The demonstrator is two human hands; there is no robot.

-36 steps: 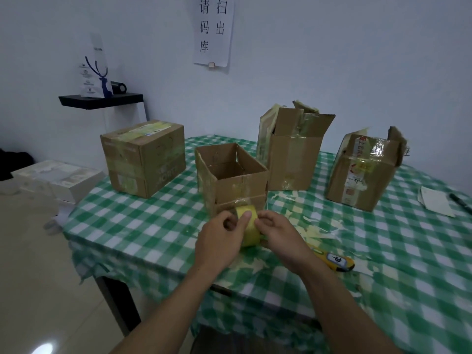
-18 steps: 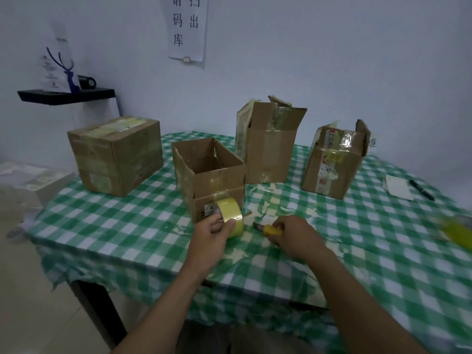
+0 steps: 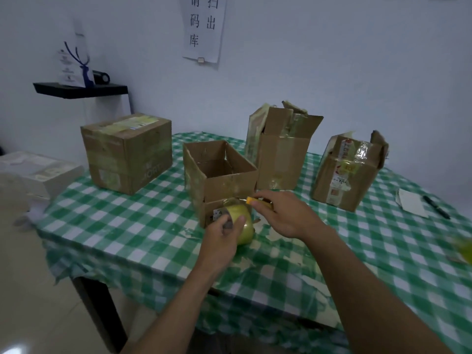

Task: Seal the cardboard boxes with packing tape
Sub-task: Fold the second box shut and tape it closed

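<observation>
Tape roll [image 3: 244, 227] sits mid-frame against the front of the open box [image 3: 219, 175], left hand [image 3: 221, 240] fingers curled round it, right hand [image 3: 290, 217] fingers clamped on a yellow knife [image 3: 258, 201] just above; best hold the strip taut and slice away from the left thumb.

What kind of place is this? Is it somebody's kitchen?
Probably a small packing or stock room, not a kitchen. Worn cardboard boxes stand on the checked table, the left hand holds a tape roll, the right hand a cutter, and a wall sign mentions scanning goods out of storage.
</observation>
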